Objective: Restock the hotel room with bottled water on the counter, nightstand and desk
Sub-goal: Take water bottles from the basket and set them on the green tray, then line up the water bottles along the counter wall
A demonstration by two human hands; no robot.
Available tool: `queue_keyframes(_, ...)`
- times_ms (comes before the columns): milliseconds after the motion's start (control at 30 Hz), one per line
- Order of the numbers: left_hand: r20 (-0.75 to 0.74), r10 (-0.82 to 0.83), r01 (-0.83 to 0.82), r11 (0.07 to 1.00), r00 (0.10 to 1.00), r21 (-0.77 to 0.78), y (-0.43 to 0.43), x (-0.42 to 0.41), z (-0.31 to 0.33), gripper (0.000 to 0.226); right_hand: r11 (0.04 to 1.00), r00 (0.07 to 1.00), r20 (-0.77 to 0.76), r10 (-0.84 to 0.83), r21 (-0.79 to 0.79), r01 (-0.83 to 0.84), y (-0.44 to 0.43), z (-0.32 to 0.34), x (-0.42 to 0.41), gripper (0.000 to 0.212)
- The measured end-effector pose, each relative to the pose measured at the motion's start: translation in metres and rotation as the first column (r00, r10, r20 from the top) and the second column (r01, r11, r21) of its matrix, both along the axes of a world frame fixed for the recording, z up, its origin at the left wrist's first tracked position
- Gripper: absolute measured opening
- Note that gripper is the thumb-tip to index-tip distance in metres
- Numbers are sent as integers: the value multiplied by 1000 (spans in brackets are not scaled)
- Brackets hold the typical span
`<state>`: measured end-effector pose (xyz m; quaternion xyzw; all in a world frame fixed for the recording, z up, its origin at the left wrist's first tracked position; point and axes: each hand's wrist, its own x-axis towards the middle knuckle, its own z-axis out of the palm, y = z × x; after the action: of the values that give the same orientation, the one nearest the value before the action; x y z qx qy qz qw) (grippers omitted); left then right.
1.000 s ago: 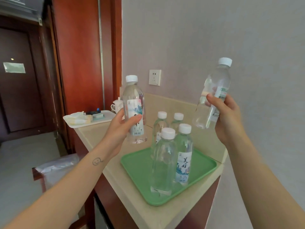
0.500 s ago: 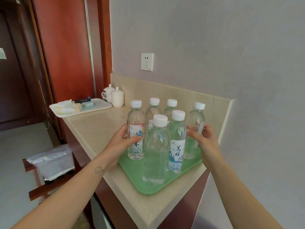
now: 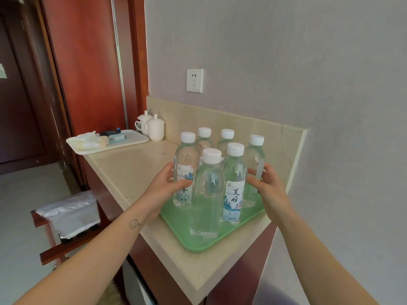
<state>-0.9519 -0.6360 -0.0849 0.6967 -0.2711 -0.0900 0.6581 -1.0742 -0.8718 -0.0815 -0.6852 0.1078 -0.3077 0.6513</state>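
Observation:
Several clear water bottles with white caps stand upright on a green tray (image 3: 204, 245) at the near right corner of the beige counter (image 3: 132, 170). My left hand (image 3: 163, 190) grips the left bottle (image 3: 186, 170) round its labelled middle; the bottle stands on the tray. My right hand (image 3: 268, 186) grips the right bottle (image 3: 254, 159), which also stands on the tray near the backsplash. Between them stand a near bottle (image 3: 207, 194), a labelled bottle (image 3: 234, 183) and two bottles at the back.
A white tray (image 3: 134, 138) with folded packets and a small dark item lies at the counter's far end, beside two lidded white cups (image 3: 153, 127). A wall socket (image 3: 195, 80) is above. A lined bin (image 3: 68, 213) on a wooden rack stands on the floor at left.
Both hands came down from chest height and set their bottles on the tray, left and right of the group. The view has tilted lower and closer to the counter.

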Motion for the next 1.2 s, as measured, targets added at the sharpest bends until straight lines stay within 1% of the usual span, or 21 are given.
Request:
queue_keyframes(67, -31, -4, 3, 1000, 1000, -8, 2, -2, -2, 52, 1000, 1000, -10, 19, -5, -19, 0, -1, -3, 43)
queue_keyframes(133, -60, -7, 6, 1000, 998, -17, 5, -5, -4, 52, 999, 999, -12, 41, 6, -41, 0, -3, -7, 54)
queue_keyframes(200, -74, 11, -17, 997, 997, -74, 9, -7, -3, 54, 998, 999, -7, 33, 48, -33, -2, -6, -11, 66)
queue_keyframes(267, -82, 59, -70, 988, 995, -139, 15, -13, 1, 55, 996, 1000, -21, -2, 89, 4, -3, -9, -18, 73)
queue_keyframes(367, -64, 185, -196, 947, 981, -254, 27, -25, 8, 50, 994, 999, -28, -45, 100, 47, -2, -12, -33, 65)
queue_keyframes(467, -47, 301, -295, 874, 953, -385, 33, -44, 15, 44, 988, 996, -4, -84, 129, 84, -4, -16, -51, 54)
queue_keyframes(533, 2, 385, -343, 826, 923, -447, 33, -57, 23, 42, 984, 995, 4, -103, 147, 101, -6, -16, -64, 49)
queue_keyframes(600, 86, 465, -363, 781, 881, -509, 31, -76, 31, 41, 982, 994, 10, -112, 152, 109, -7, -16, -78, 46)
queue_keyframes(667, 238, 543, -337, 750, 805, -569, 30, -100, 34, 41, 982, 992, 20, -124, 148, 120, -10, -16, -94, 45)
queue_keyframes(733, 425, 578, -265, 757, 696, -597, 27, -127, 30, 43, 980, 990, 35, -136, 150, 130, -15, -19, -116, 43)
queue_keyframes(800, 556, 553, -168, 787, 620, -594, 21, -153, 24, 47, 975, 986, 43, -161, 164, 152, -21, -22, -139, 40)
queue_keyframes(833, 600, 521, -123, 807, 607, -577, 15, -163, 21, 47, 971, 984, 41, -176, 173, 167, -24, -24, -150, 38)
queue_keyframes(900, 674, 422, -47, 865, 607, -500, -3, -185, 15, 44, 960, 977, 27, -212, 191, 203, -31, -29, -172, 34)
queue_keyframes(967, 711, 294, 14, 920, 639, -393, -27, -206, 5, 45, 952, 970, 4, -242, 196, 237, -38, -33, -195, 33)
queue_keyframes(1033, 707, 175, 67, 952, 685, -300, -49, -226, -7, 45, 945, 964, -18, -266, 194, 265, -46, -39, -217, 34)
queue_keyframes(1200, 614, -60, 179, 975, 787, -134, -92, -260, -53, 50, 915, 940, -85, -332, 215, 342, -61, -65, -268, 31)
